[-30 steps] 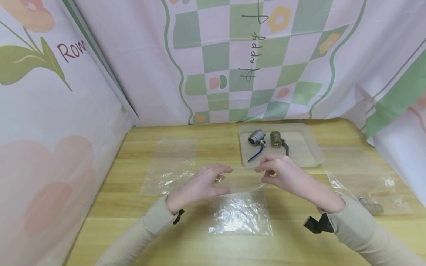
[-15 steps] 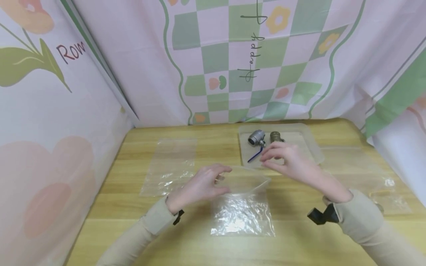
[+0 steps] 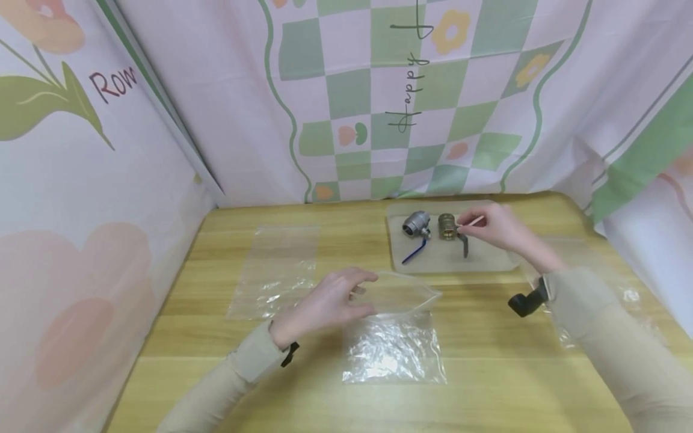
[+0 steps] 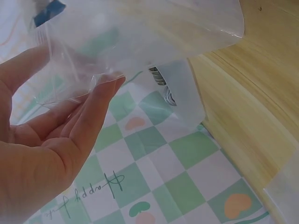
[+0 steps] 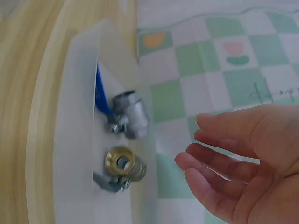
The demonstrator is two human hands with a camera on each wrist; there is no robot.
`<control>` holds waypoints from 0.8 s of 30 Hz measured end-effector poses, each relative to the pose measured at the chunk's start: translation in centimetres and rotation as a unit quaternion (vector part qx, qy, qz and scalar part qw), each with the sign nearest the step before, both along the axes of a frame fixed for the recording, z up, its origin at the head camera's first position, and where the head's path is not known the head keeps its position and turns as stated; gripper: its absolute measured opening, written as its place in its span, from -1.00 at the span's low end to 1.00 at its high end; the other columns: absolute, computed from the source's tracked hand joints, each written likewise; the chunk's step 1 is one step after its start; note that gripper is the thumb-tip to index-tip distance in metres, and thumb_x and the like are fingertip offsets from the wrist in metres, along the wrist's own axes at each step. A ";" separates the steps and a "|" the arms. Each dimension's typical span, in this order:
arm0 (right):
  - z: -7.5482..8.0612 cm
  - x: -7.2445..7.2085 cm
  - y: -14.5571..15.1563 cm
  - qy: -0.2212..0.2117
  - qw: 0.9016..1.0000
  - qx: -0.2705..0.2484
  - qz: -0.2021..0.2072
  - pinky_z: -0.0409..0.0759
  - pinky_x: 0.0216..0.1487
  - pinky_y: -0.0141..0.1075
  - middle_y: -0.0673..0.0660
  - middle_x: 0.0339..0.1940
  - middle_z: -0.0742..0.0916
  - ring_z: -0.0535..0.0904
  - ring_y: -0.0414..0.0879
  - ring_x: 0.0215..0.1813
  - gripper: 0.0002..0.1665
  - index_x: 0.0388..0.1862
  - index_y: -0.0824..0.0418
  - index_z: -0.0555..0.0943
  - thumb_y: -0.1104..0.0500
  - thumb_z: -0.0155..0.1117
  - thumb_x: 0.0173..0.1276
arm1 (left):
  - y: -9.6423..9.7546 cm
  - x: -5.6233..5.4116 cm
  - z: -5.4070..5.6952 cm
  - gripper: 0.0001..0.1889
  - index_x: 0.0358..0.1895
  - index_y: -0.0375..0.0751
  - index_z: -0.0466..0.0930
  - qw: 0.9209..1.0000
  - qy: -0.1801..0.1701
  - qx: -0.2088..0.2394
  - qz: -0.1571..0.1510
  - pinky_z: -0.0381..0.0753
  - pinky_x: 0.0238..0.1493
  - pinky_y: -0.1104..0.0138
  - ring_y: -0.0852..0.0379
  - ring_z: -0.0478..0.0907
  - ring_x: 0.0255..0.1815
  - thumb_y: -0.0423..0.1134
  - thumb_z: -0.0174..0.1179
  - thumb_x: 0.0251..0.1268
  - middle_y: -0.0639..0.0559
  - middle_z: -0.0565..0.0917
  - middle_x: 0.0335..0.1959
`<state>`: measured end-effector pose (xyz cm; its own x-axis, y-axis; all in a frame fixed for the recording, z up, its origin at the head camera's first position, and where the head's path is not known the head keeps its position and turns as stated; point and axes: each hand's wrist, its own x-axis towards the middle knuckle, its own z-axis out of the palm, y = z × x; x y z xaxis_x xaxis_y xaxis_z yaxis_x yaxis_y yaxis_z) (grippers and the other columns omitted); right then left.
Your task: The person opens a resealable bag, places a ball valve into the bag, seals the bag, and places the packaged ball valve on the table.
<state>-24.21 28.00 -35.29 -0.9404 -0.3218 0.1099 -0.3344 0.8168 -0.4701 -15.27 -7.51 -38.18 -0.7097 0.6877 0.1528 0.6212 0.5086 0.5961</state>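
Note:
My left hand (image 3: 335, 297) holds the mouth of a clear plastic bag (image 3: 392, 349), its thumb and fingers spread apart at the bag's left side. In the left wrist view the film of the bag (image 4: 187, 28) overlaps the fingertips. My right hand (image 3: 495, 225) is at the right of a brass ball valve (image 3: 446, 225) with a grey lever, in the translucent tray. Its fingers (image 5: 201, 163) are loosely bent with nothing between them in the right wrist view. Left of the brass valve lies a silver ball valve (image 3: 415, 222) with a blue lever.
The shallow tray (image 3: 476, 261) stands at the back of the wooden table, near a patterned curtain (image 3: 357, 90). A flat clear bag (image 3: 284, 258) lies to the left. Another clear bag (image 3: 574, 249) lies at the right, partly hidden by the right sleeve.
My right hand has let go of the bag's right edge and moved back and right, over the tray to the brass valve. The left hand stays at the bag's mouth.

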 end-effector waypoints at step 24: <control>-4.0 -6.5 2.4 -0.225 0.971 -0.020 -0.078 0.81 -0.20 -0.16 0.42 -0.19 0.69 0.69 -0.10 -0.36 -0.43 0.11 0.63 0.44 0.32 0.34 0.18 | 0.1 0.0 0.0 -0.42 0.25 -0.37 0.49 1.000 0.007 0.001 -0.002 0.73 0.03 0.41 -0.04 0.74 -0.04 -0.21 0.39 0.19 -0.23 0.63 0.21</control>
<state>-30.74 30.45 -39.25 -0.9331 -0.1745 -0.3145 0.0393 0.8196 -0.5716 -15.31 -7.46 -38.15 -0.7053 0.6896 0.1642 0.6308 0.5049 0.5892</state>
